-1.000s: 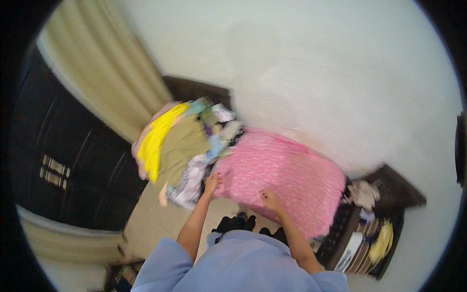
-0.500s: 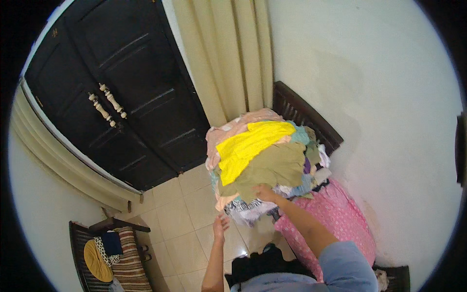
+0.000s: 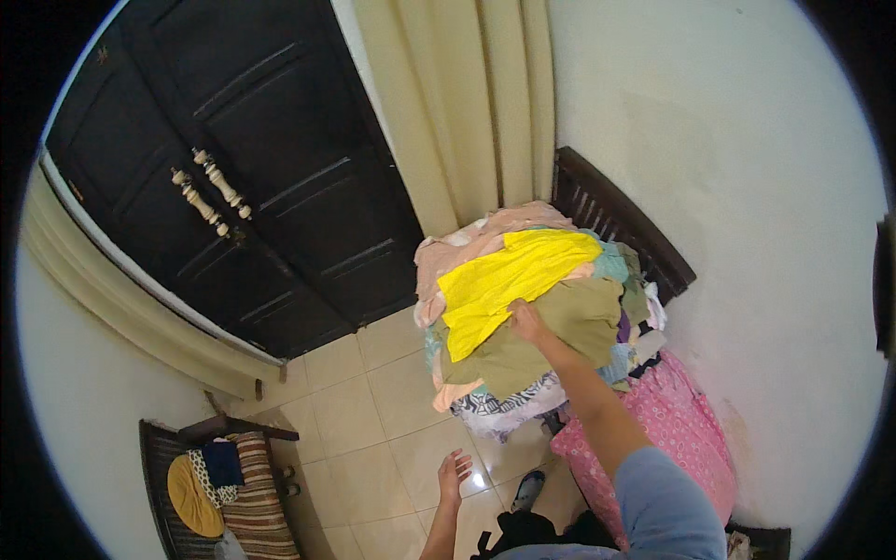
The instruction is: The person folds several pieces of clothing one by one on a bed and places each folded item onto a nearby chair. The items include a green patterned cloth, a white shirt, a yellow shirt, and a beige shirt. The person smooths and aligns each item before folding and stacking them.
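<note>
A high pile of clothes lies on a dark wooden seat (image 3: 621,219). Across its top spreads a bright yellow garment (image 3: 485,289), partly over an olive-green garment (image 3: 579,313). My right hand (image 3: 528,320) reaches to where the two meet, its fingers closed at the yellow garment's near edge. My left hand (image 3: 454,474) hangs above the floor tiles, short of the pile, fingers apart and holding nothing. A peach cloth (image 3: 509,219) drapes over the pile's far side, and a black-and-white patterned cloth (image 3: 495,401) shows under the near side.
A pink floral cushion or cover (image 3: 667,429) lies at the right, beside my right arm. Dark double doors (image 3: 280,187) and a beige curtain (image 3: 457,103) stand beyond. At the lower left is a wooden bench (image 3: 159,467) with a striped cushion, a mustard cushion and folded cloths.
My right hand has moved farther away, from the olive garment's near part to the yellow garment's edge. My left hand has drawn back from the pile. The view has shifted slightly.
</note>
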Action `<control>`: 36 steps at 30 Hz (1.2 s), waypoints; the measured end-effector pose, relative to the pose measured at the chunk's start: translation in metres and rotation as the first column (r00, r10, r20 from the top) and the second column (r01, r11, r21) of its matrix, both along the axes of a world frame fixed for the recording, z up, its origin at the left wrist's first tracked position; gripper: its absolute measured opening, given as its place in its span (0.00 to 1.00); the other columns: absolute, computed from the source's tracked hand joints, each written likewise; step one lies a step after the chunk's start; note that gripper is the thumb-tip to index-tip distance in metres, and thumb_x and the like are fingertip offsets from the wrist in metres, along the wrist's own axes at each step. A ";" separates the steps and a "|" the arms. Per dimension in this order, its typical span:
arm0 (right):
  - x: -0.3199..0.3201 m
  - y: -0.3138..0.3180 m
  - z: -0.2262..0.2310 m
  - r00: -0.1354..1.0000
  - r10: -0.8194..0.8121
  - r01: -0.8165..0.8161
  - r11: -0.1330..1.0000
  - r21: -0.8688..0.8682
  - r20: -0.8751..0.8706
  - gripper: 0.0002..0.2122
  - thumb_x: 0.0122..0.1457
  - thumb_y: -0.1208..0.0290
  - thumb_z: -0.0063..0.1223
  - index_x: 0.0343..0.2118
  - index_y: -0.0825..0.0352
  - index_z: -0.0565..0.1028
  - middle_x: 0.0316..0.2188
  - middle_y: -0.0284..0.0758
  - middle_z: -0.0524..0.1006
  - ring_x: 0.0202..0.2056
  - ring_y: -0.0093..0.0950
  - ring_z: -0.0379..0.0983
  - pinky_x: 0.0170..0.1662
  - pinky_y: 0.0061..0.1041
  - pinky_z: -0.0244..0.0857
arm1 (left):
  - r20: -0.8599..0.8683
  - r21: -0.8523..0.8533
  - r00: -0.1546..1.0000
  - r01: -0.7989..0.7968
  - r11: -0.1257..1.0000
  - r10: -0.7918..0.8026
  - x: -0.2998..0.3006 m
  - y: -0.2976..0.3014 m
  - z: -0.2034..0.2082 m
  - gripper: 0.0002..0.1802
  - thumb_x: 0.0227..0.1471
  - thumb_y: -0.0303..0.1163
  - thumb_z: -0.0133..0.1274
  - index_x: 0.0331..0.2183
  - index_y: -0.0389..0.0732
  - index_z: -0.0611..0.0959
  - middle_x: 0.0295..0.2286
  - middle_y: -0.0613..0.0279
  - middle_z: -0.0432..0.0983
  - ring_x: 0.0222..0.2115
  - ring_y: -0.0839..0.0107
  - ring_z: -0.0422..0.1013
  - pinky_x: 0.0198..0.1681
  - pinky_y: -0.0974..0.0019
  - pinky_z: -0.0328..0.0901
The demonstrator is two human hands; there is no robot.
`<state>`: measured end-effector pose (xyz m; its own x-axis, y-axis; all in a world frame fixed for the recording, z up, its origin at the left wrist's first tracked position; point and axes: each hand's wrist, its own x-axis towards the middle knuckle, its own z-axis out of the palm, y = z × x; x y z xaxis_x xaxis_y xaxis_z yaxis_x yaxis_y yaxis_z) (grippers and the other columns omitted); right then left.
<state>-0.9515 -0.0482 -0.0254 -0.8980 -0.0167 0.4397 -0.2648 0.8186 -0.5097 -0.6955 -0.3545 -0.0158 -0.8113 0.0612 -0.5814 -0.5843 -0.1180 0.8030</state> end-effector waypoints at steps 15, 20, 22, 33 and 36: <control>0.425 0.078 0.112 0.643 0.695 0.137 0.307 -0.942 0.320 0.06 0.49 0.76 0.51 0.31 0.69 0.73 0.31 0.29 0.73 0.34 0.18 0.66 0.39 0.18 0.60 | 0.312 0.886 0.915 -0.183 0.426 -0.257 -0.067 0.198 0.012 0.36 0.44 0.56 0.44 0.51 0.48 0.59 0.47 0.50 0.59 0.48 0.55 0.56 0.48 0.44 0.50; 0.519 0.040 0.102 0.561 0.691 0.294 0.348 -0.890 0.455 0.12 0.50 0.74 0.49 0.39 0.68 0.72 0.35 0.31 0.73 0.37 0.20 0.67 0.43 0.17 0.58 | -0.039 0.784 0.784 0.409 0.467 -0.620 -0.060 0.256 0.059 0.28 0.44 0.36 0.50 0.46 0.36 0.65 0.42 0.51 0.66 0.43 0.57 0.63 0.47 0.54 0.58; 0.542 0.025 0.101 0.716 0.551 0.542 -0.051 -0.839 0.429 0.16 0.52 0.70 0.48 0.44 0.67 0.68 0.40 0.32 0.70 0.41 0.24 0.65 0.46 0.21 0.58 | -0.050 0.830 0.605 0.468 0.304 -0.794 -0.022 0.252 0.103 0.26 0.42 0.32 0.50 0.45 0.33 0.66 0.40 0.52 0.68 0.40 0.58 0.66 0.45 0.56 0.60; 0.558 0.008 0.048 0.839 -0.489 0.449 0.371 -0.813 0.240 0.20 0.52 0.69 0.47 0.49 0.65 0.62 0.48 0.37 0.61 0.44 0.30 0.63 0.50 0.27 0.56 | 0.018 0.758 0.346 0.607 0.238 -0.938 0.057 0.248 0.151 0.21 0.44 0.31 0.52 0.42 0.38 0.71 0.39 0.60 0.71 0.38 0.69 0.69 0.44 0.65 0.62; 0.554 0.004 0.075 0.804 -0.566 0.424 0.333 -0.842 0.182 0.19 0.52 0.72 0.46 0.48 0.65 0.62 0.47 0.37 0.63 0.44 0.29 0.64 0.48 0.25 0.59 | -0.007 0.514 0.424 0.779 0.360 -0.906 0.047 0.260 0.150 0.21 0.44 0.39 0.52 0.41 0.38 0.73 0.37 0.60 0.72 0.36 0.68 0.70 0.41 0.66 0.64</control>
<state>-0.3970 -0.0440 0.0492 -0.5468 0.8340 0.0744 -0.0774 0.0381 -0.9963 -0.6487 -0.0944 0.1343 -0.0271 0.8868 -0.4613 -0.7110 0.3073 0.6325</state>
